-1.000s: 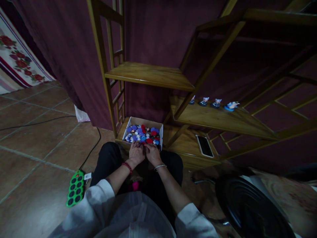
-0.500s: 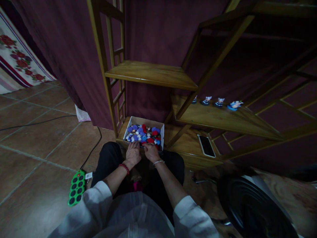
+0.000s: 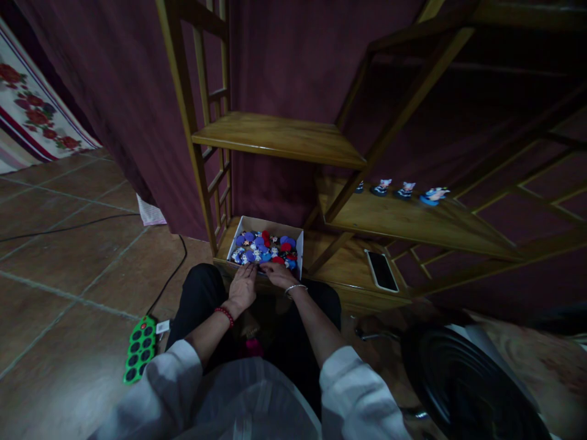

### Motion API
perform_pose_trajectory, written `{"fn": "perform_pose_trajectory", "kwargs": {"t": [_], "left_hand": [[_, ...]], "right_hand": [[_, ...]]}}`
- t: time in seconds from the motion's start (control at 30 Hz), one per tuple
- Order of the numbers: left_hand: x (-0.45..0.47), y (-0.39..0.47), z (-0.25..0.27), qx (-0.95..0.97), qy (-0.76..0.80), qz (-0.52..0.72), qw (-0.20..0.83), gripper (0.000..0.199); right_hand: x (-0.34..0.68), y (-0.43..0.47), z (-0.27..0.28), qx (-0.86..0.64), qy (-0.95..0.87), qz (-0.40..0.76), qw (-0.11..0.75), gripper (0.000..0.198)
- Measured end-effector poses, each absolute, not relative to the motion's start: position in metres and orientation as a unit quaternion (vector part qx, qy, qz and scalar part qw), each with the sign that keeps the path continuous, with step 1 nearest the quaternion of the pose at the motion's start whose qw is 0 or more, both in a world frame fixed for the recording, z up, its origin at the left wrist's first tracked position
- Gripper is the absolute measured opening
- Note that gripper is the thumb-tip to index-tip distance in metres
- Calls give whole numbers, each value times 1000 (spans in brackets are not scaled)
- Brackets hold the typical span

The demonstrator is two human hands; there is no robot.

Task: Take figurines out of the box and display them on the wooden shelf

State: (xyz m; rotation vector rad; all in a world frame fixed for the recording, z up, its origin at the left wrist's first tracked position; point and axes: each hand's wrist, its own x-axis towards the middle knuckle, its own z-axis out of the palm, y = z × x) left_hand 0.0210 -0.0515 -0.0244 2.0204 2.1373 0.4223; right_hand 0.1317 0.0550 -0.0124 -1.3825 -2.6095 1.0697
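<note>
A shallow white box (image 3: pixel 300 247) holds several small figurines (image 3: pixel 259 244) with blue, purple and red parts, jumbled together. My left hand (image 3: pixel 243 287), with a red bead bracelet at the wrist, reaches over the box's near edge, its fingers stretched forward. Beside it, my right hand (image 3: pixel 279 275), with a silver bracelet, points leftward along the same edge. Its fingers are bent together at the nearest figurines. Whatever lies under those fingertips is too small and dark to make out.
The box rests on the low board of a wooden shelf unit (image 3: pixel 275 137). Several figurines (image 3: pixel 406 190) stand on a shelf to the right, above a phone (image 3: pixel 382 271). A green power strip (image 3: pixel 140 349) with a cable lies on the floor at left. A black round stool (image 3: pixel 468 379) is at right.
My right hand has turned and shifted slightly left, its fingertips now close to the left hand. The left hand has drawn a little back and left. The box stays in place.
</note>
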Motion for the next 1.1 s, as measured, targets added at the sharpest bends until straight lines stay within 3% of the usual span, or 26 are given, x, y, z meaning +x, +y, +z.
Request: {"fn": "perform_pose_trajectory", "kwargs": {"t": [0.47,1.1], "left_hand": [[20,-54,-24,686,710,132,90,65],[12,-46,-19,671,720,141,104,52]], "right_hand": [[108,70,-17,-463,-838,284,-51,31],[105,67,-21,-522,-812,257,-52,26]]}}
